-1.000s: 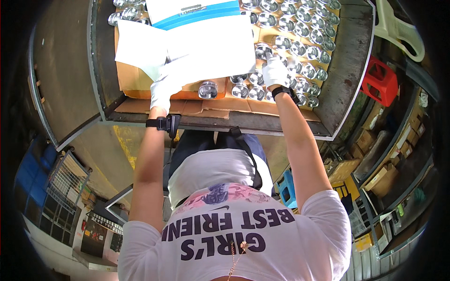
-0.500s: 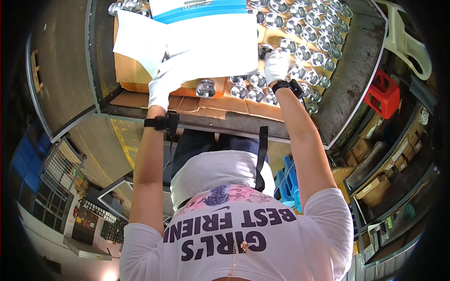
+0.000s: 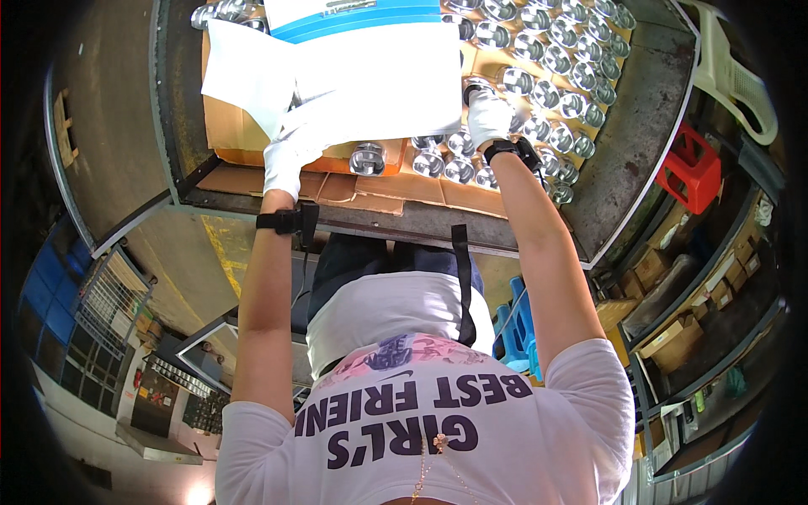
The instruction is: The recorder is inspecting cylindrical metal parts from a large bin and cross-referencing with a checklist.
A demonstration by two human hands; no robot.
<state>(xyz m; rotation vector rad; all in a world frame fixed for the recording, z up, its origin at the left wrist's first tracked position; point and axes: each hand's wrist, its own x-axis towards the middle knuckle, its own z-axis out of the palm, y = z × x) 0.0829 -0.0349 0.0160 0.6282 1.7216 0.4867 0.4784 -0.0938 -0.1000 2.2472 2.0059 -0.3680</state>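
Observation:
My right hand (image 3: 491, 118), in a white glove, closes on a metal piston (image 3: 476, 85) at the right edge of a bright white sheet (image 3: 383, 80). Rows of shiny pistons (image 3: 528, 47) stand around it on brown cardboard. My left hand (image 3: 283, 160), also gloved, reaches over the sheet's left part. Glare blends its fingers into the white, and a small dark, shiny bit shows just beyond them. One lone piston (image 3: 368, 158) stands between my hands at the near side. A raised white flap (image 3: 236, 71) lies to the left of the sheet.
A dark-rimmed workbench (image 3: 631, 118) bears everything. Behind the sheet is a blue-and-white box (image 3: 358, 18); more pistons (image 3: 220, 12) lie at the far left. A red stool (image 3: 692, 168), a pale plastic chair (image 3: 741, 80) and shelves with cartons (image 3: 673, 341) stand right.
My right hand has shifted slightly left, toward the white sheet, along with its grip at the piston. My left hand has barely moved.

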